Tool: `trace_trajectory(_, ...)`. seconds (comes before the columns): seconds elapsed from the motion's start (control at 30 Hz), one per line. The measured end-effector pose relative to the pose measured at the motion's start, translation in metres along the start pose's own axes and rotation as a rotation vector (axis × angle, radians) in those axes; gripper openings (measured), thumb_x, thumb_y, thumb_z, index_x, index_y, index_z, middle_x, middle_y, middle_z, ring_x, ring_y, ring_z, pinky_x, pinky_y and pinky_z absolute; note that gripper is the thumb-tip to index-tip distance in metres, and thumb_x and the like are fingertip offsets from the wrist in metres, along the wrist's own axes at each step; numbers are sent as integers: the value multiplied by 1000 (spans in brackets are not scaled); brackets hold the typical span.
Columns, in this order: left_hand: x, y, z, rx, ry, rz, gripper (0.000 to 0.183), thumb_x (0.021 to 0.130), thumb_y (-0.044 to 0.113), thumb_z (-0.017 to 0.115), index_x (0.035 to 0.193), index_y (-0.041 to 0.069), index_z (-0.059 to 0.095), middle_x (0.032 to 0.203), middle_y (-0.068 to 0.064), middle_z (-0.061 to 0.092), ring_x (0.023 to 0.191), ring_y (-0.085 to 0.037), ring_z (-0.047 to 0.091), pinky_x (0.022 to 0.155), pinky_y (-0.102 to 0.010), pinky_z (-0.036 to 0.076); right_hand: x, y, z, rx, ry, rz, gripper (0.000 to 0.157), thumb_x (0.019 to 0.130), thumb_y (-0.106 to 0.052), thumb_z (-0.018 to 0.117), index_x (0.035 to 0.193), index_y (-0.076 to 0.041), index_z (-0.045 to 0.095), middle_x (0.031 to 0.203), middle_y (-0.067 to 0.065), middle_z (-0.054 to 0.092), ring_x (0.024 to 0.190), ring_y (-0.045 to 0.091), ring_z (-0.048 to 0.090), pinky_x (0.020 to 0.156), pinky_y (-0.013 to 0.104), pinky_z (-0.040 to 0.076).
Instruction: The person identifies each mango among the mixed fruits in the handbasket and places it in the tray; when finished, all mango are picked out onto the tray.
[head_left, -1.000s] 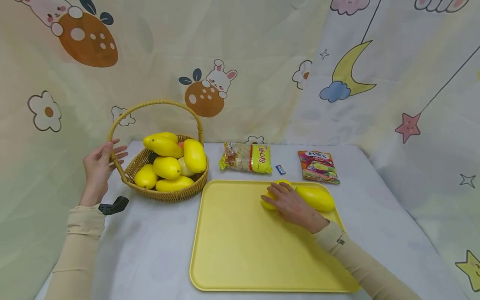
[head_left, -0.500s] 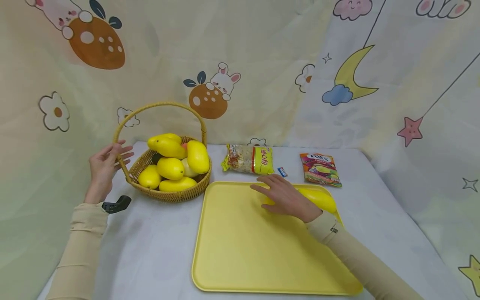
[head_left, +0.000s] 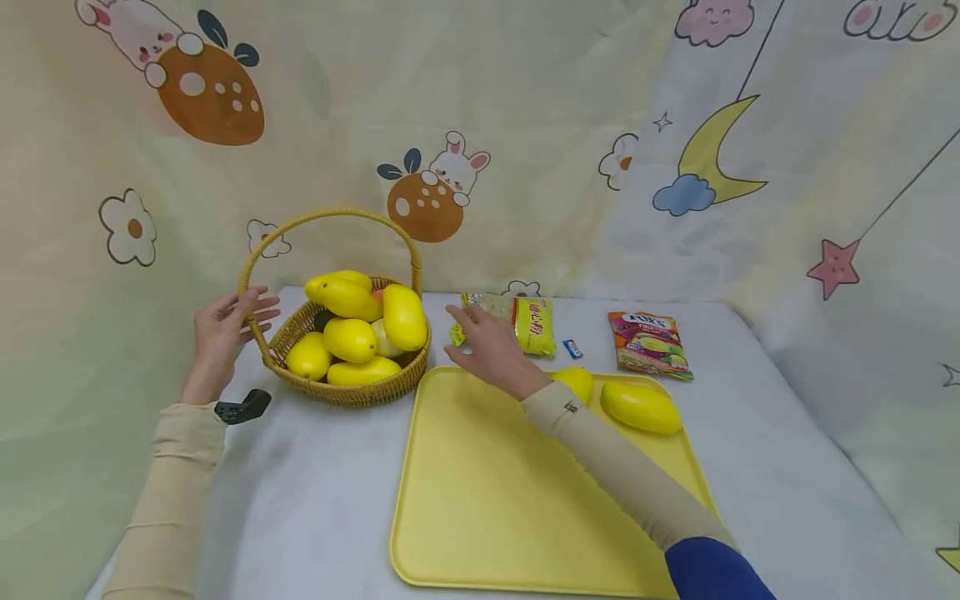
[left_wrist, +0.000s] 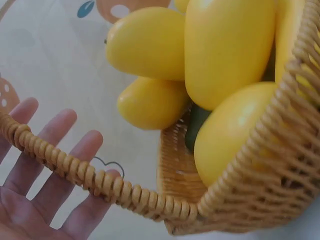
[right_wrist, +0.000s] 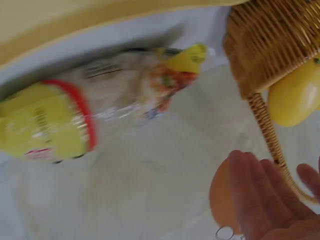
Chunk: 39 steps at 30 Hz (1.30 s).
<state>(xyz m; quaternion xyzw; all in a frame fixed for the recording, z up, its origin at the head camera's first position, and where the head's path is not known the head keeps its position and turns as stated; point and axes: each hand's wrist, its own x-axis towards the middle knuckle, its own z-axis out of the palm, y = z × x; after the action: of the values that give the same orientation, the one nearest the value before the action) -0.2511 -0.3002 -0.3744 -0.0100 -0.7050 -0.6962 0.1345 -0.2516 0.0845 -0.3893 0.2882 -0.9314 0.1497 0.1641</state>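
Note:
My left hand [head_left: 217, 342] rests against the left side of the wicker basket's handle [head_left: 251, 312]. Its fingers [left_wrist: 55, 130] lie extended behind the handle, not curled round it. Several yellow mangoes [head_left: 350, 340] fill the basket [head_left: 367, 396], with a dark item [left_wrist: 197, 125] among them. My right hand [head_left: 491, 350], fingers spread and holding nothing, hovers over the tray's back edge, right of the basket. It partly hides a clear-and-yellow food packet [head_left: 534, 325]. Two mangoes lie on the yellow tray [head_left: 480, 500]: one [head_left: 641, 407] at its back right corner, the other [head_left: 576, 383] partly behind the right forearm.
Behind the tray lie a small blue-and-white wrapped piece [head_left: 573, 348] and a red FOX'S candy bag [head_left: 650, 344]. The white table [head_left: 315, 500] backs onto a hanging printed cloth [head_left: 525, 167]. A black wrist strap piece [head_left: 243, 407] sticks out from the left wrist.
My right hand has left the mango on the tray and moved left toward the basket, with nothing in it. My left hand stays at the handle. The head view has shifted slightly.

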Motion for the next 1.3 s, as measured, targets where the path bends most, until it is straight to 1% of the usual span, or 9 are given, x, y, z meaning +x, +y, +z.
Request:
trace_trajectory(0.13, 1, -1, 0, 57, -14, 21, 46, 93, 38, 60, 124, 4, 61, 93, 12, 73, 90, -7, 70, 72, -18, 56, 30, -18, 10, -54, -86, 127, 70, 89, -45, 64, 146, -14, 38, 131, 15, 54, 94, 31, 64, 73, 43, 56)
trace_trajectory(0.23, 2, -1, -1, 71, -16, 23, 42, 93, 38, 59, 121, 7, 63, 93, 12, 72, 91, -8, 69, 73, -18, 56, 48, -30, 17, -110, -145, 186, 77, 89, -54, 60, 148, -13, 33, 134, 17, 51, 96, 33, 63, 80, 46, 54)
trace_trajectory(0.37, 3, -2, 0, 65, -17, 20, 47, 93, 38, 60, 122, 2, 61, 92, 12, 72, 91, -10, 70, 73, -18, 56, 61, -44, 27, -141, -188, 232, 84, 86, -59, 60, 149, -11, 31, 133, 20, 50, 91, 31, 63, 74, 43, 56)
trace_trajectory(0.53, 5, -3, 2, 72, -24, 20, 55, 92, 39, 60, 126, -5, 56, 92, 11, 73, 90, -10, 70, 70, -17, 56, 68, -56, 35, -155, -211, 264, 91, 81, -64, 62, 149, -12, 30, 125, 20, 51, 82, 27, 61, 66, 38, 55)
trace_trajectory(0.73, 4, -4, 0, 103, -13, 13, 46, 92, 40, 60, 121, 4, 62, 91, 12, 72, 86, -6, 70, 71, -19, 57, 77, -68, 41, -176, -180, 279, 94, 80, -64, 63, 150, -11, 27, 121, 19, 53, 79, 26, 60, 63, 36, 54)
trace_trajectory(0.87, 3, -4, -2, 108, -16, 13, 43, 93, 40, 60, 120, 7, 64, 91, 11, 73, 87, -7, 70, 72, -19, 57, 83, -73, 44, -173, -164, 311, 95, 79, -60, 67, 149, -9, 28, 125, 21, 52, 79, 27, 62, 68, 37, 56)
trace_trajectory(0.97, 2, -5, -2, 108, -20, 12, 40, 93, 40, 59, 119, 10, 64, 92, 12, 73, 88, -8, 70, 71, -19, 57, 85, -76, 47, -176, -157, 342, 91, 80, -52, 69, 148, -7, 29, 125, 22, 53, 78, 27, 63, 70, 37, 56)
trace_trajectory(1.1, 2, -5, -2, 86, -23, 23, 36, 94, 37, 59, 117, 11, 65, 92, 11, 73, 88, -9, 70, 70, -17, 56, 86, -77, 50, -211, -139, 354, 83, 82, -44, 69, 146, -5, 34, 113, 19, 59, 74, 25, 64, 65, 35, 56)
trace_trajectory(1.3, 4, -5, -3, 89, -24, 21, 40, 94, 36, 59, 122, 8, 63, 95, 10, 73, 90, -8, 70, 71, -17, 56, 86, -77, 49, -193, -160, 361, 79, 82, -43, 68, 145, -7, 36, 114, 17, 59, 77, 25, 63, 70, 36, 56)
